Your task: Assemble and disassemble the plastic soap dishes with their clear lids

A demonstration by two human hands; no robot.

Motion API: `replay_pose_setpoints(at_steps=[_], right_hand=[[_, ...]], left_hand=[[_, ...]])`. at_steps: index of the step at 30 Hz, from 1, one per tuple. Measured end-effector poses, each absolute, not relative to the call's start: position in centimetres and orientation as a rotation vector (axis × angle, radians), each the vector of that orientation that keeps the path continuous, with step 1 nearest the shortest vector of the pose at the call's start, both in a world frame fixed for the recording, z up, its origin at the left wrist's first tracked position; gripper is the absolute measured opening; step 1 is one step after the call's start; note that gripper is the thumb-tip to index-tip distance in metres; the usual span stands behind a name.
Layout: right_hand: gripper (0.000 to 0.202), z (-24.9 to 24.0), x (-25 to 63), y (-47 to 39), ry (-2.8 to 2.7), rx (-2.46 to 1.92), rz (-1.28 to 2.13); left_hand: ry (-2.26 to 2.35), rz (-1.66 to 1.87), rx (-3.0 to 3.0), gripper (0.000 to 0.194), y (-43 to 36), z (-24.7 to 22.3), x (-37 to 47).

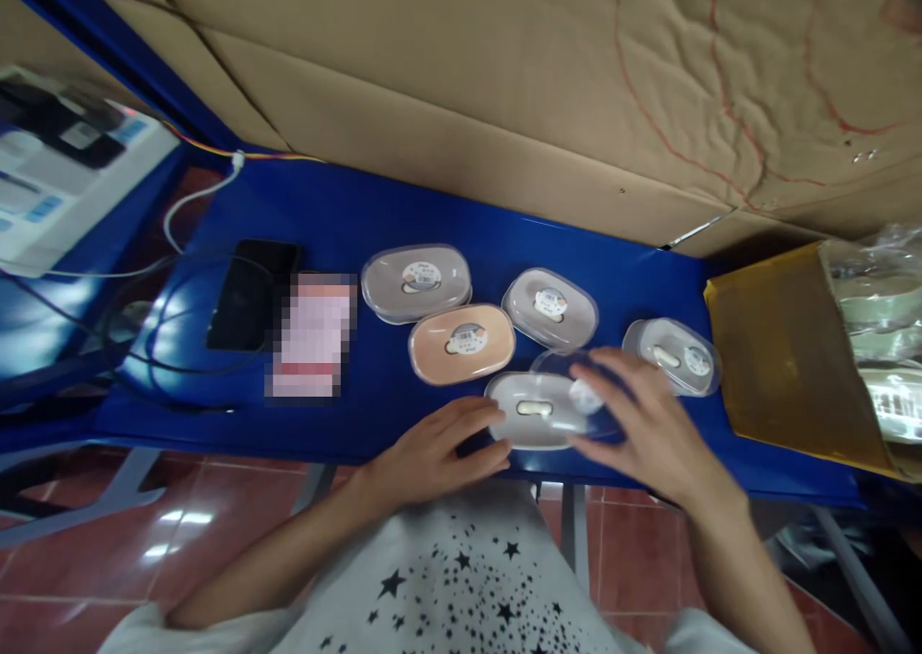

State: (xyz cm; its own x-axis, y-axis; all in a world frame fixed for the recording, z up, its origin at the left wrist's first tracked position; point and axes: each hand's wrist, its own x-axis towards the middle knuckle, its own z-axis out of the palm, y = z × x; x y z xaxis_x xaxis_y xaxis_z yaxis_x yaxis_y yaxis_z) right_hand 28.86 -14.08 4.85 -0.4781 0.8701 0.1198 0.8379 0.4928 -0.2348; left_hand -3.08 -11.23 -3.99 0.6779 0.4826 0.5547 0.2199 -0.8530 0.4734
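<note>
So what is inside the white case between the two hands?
In the white case a small white oblong piece shows in the middle. The right hand holds a clear lid over its right part, so that side is hidden. The left hand touches its left end.

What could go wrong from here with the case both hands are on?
The white case sits at the blue table's front edge; a nudge from the left hand might tip it to the floor. The right hand looks blurred and holds a clear lid loosely by the fingers, so it may slip.
</note>
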Motion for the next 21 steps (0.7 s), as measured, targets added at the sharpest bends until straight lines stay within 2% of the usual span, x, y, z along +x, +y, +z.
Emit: replay_pose_setpoints(at_steps=[7,14,21], right_hand=[[0.070,0.4,25.0,-16.3,-2.599,-1.383,0.270],[0.079,-0.6,24.9,-16.1,-2.596,-1.338,0.211],[0.080,-1.1,24.7,-16.2,-2.565,-1.327,0.159]], left_hand=[[0.590,0.933,2.541,0.032,-11.4,-4.5,-3.6],[0.647,0.911,2.502,0.029,-11.5,-4.6,-3.8],[0.670,0.898,2.490,0.028,-11.4,-4.5,-3.8]])
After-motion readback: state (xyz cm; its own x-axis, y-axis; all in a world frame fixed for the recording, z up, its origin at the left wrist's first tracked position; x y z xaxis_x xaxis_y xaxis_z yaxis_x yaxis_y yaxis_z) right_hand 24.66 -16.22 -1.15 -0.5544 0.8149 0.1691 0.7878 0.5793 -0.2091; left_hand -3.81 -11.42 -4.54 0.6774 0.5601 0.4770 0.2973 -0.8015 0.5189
